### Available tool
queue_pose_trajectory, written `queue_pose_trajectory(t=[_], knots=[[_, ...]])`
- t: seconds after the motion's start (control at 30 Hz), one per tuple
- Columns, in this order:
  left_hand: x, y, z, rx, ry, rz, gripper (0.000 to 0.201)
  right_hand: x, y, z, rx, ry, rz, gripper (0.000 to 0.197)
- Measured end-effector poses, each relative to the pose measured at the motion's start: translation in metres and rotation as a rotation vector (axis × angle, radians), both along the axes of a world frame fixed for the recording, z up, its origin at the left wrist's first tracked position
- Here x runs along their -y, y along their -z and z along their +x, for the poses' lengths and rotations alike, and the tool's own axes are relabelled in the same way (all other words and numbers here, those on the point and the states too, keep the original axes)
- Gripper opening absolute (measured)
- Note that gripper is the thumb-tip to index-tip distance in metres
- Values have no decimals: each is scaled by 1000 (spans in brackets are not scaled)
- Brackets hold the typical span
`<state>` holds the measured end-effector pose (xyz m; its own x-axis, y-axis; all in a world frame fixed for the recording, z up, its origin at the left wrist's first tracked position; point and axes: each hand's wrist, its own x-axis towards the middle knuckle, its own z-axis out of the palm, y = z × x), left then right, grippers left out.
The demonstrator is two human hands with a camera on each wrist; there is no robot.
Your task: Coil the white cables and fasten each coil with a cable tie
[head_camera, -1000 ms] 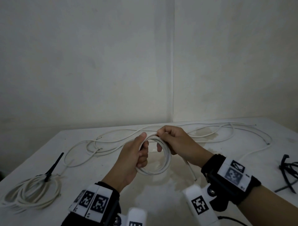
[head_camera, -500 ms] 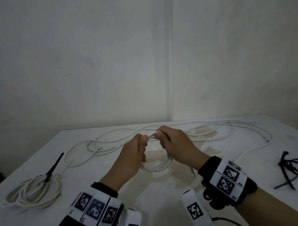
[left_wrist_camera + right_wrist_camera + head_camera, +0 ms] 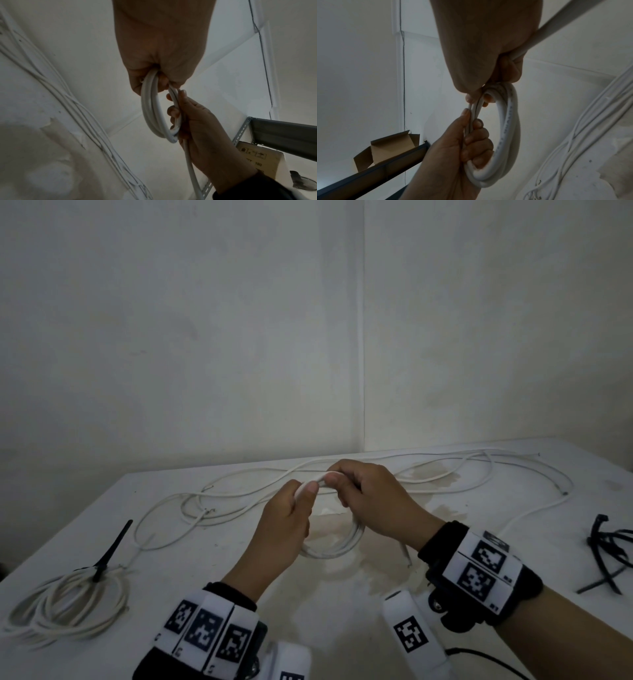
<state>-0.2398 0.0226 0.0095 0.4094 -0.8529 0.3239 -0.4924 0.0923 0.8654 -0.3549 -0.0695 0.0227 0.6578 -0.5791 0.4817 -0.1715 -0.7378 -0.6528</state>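
Finished coil (image 3: 65,601), one: lying at the lower left of the surface (image 3: 219,570), several white loops bound by one black cable tie (image 3: 111,553) whose tail is sticking up and away.

Loose white cable (image 3: 191,508): trailing in slack loops across the middle and far right of the surface; the number of separate cables cannot be told.

Left hand (image 3: 284,518), one: clenching around the near-left side of the coil in progress (image 3: 339,547), thumb pressing along its top.

Coil in progress, one: hanging between both hands at frame centre, just above the surface, showing about three turns in the wrist views.

Right hand (image 3: 373,501), one: gripping the coil's upper right side, fingers curling through the loop, a strand running out past the wrist.

Spare black cable ties (image 3: 609,549), a small pile: lying at the right edge; count cannot be told.
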Motion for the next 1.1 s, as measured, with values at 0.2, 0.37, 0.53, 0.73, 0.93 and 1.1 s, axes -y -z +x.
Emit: queue_pose_trajectory(t=[0.2,0.37,0.53,0.73,0.93,1.1], knots=[[-1,0,4,-137,-31,-61,34,1,-2,-8,15,-128,204,32],[-4,1,11,-207,-62,-88,37,13,2,-19,-178,38,-26,24],[-2,-1,12,-245,-82,-124,38,13,7,-17,-78,147,187,39],[1,1,9,-222,-100,-154,36,-3,11,-5,134,-33,521,31],[2,9,7,-215,-102,-134,34,-13,14,2,261,-128,671,7],[2,6,9,-243,-74,-135,35,-15,11,1,180,-205,674,3]])
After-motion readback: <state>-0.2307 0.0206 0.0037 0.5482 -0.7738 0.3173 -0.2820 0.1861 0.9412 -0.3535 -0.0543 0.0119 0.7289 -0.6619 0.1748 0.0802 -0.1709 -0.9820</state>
